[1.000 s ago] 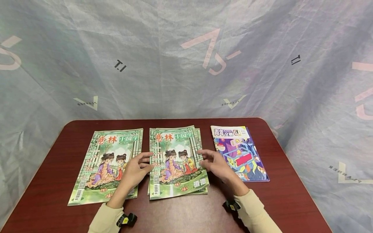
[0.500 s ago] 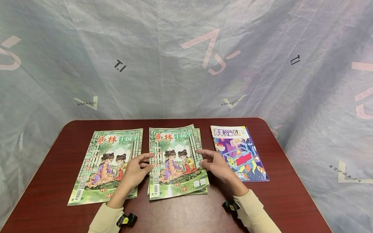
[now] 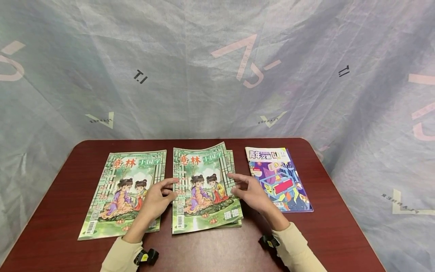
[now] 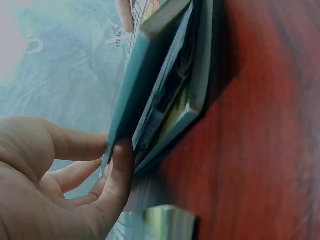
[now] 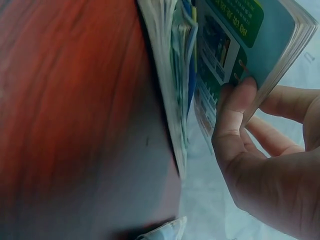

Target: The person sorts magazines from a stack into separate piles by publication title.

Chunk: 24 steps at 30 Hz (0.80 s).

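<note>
Between my two hands is a green-covered magazine with two drawn children on its front. My left hand pinches its left edge, and my right hand pinches its right edge. Both wrist views show the held magazine raised at an angle from those beneath, with a gap between. In the left wrist view, the fingers grip its edge. A matching green magazine shows under it at the right side, mostly covered. My left forearm crosses part of another green magazine on the left.
Right of my right hand lies a purple magazine with a white title band, on top of something with a blue edge. The dark red table ends at a grey patterned cloth hanging behind it.
The top middle magazine has shifted slightly left, and its far edge stands a little higher. My hands keep the same hold and have moved slightly left with it.
</note>
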Each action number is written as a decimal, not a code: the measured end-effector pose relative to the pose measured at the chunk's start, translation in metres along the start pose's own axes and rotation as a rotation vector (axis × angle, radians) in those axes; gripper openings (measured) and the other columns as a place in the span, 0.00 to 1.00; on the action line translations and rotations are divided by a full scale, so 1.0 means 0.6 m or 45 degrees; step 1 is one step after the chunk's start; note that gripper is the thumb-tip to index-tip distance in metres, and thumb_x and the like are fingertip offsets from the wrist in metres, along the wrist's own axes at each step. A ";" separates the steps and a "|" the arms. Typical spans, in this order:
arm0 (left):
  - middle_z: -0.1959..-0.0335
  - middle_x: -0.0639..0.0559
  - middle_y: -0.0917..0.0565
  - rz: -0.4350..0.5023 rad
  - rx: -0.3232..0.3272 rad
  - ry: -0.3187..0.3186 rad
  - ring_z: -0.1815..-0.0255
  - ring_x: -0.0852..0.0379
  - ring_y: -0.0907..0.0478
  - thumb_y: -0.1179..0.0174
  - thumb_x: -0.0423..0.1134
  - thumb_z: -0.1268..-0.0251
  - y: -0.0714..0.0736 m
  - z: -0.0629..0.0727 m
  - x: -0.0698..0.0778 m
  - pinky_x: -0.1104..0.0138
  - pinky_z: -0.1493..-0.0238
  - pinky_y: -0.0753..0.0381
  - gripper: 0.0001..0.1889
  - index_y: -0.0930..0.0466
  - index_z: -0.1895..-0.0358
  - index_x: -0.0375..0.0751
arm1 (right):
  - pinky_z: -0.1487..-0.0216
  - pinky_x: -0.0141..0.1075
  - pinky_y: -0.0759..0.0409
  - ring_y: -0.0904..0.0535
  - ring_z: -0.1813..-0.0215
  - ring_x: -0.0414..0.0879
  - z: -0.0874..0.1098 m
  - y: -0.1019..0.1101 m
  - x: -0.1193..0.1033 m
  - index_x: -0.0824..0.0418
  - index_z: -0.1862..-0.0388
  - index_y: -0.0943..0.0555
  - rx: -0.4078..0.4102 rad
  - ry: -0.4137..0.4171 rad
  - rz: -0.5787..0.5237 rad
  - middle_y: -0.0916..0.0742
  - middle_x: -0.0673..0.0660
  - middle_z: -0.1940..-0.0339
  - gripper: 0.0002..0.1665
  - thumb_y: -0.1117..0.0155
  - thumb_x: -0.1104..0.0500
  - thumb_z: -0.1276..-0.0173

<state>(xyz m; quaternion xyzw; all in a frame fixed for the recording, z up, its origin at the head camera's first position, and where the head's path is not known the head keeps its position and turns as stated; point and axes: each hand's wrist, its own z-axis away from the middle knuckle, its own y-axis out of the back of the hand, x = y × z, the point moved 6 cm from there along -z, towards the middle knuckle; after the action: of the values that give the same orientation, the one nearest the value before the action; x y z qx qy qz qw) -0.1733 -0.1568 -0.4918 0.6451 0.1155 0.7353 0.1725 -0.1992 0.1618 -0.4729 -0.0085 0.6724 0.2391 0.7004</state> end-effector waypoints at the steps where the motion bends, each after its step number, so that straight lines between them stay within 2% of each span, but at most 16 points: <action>1: 0.36 0.34 0.17 -0.008 0.002 -0.006 0.54 0.52 0.20 0.36 0.27 0.22 0.002 -0.001 0.000 0.64 0.60 0.25 0.24 0.17 0.27 0.38 | 0.51 0.36 0.13 0.13 0.48 0.50 0.000 -0.001 -0.002 0.67 0.20 0.22 0.000 0.007 0.002 0.15 0.70 0.33 0.31 0.32 0.69 0.21; 5: 0.36 0.33 0.18 -0.011 0.005 -0.010 0.67 0.57 0.30 0.36 0.26 0.23 0.013 -0.001 0.003 0.66 0.67 0.32 0.24 0.17 0.27 0.38 | 0.52 0.34 0.13 0.14 0.51 0.46 -0.002 -0.007 -0.012 0.67 0.21 0.21 0.005 0.041 -0.005 0.14 0.70 0.34 0.31 0.32 0.70 0.22; 10: 0.34 0.32 0.20 0.007 -0.018 -0.007 0.79 0.64 0.43 0.36 0.26 0.23 0.033 0.001 0.005 0.68 0.75 0.37 0.25 0.18 0.25 0.39 | 0.57 0.32 0.16 0.16 0.52 0.45 -0.004 -0.022 -0.023 0.66 0.21 0.20 0.026 0.075 -0.013 0.17 0.68 0.26 0.32 0.32 0.72 0.23; 14: 0.37 0.30 0.18 -0.020 -0.040 -0.046 0.82 0.65 0.43 0.35 0.26 0.23 0.054 0.004 0.006 0.68 0.78 0.37 0.26 0.19 0.25 0.37 | 0.65 0.31 0.21 0.17 0.52 0.46 -0.006 -0.040 -0.033 0.65 0.21 0.20 0.029 0.102 -0.021 0.18 0.68 0.25 0.32 0.32 0.73 0.23; 19: 0.39 0.31 0.17 -0.057 -0.055 -0.063 0.81 0.63 0.43 0.35 0.28 0.21 0.086 0.007 0.008 0.67 0.80 0.36 0.26 0.20 0.23 0.38 | 0.68 0.31 0.22 0.17 0.51 0.48 -0.008 -0.064 -0.048 0.66 0.20 0.21 0.035 0.149 -0.036 0.19 0.69 0.25 0.33 0.33 0.74 0.24; 22: 0.37 0.30 0.17 -0.073 -0.044 -0.088 0.72 0.60 0.30 0.35 0.28 0.21 0.105 0.010 0.013 0.66 0.77 0.31 0.26 0.21 0.23 0.37 | 0.63 0.31 0.18 0.17 0.50 0.48 -0.010 -0.079 -0.058 0.66 0.21 0.21 0.057 0.175 -0.058 0.18 0.69 0.25 0.34 0.32 0.74 0.25; 24: 0.36 0.30 0.18 -0.084 -0.040 -0.107 0.61 0.55 0.22 0.35 0.28 0.21 0.118 0.013 0.015 0.65 0.73 0.26 0.26 0.21 0.23 0.36 | 0.61 0.30 0.16 0.18 0.50 0.47 -0.012 -0.089 -0.064 0.66 0.22 0.20 0.075 0.179 -0.078 0.17 0.68 0.26 0.34 0.32 0.74 0.26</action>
<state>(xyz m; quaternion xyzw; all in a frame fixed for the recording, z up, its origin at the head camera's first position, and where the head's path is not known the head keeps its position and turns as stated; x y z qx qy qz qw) -0.1743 -0.2185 -0.4549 0.6685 0.1180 0.7032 0.2115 -0.1867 0.0995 -0.4537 -0.0253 0.7263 0.1964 0.6583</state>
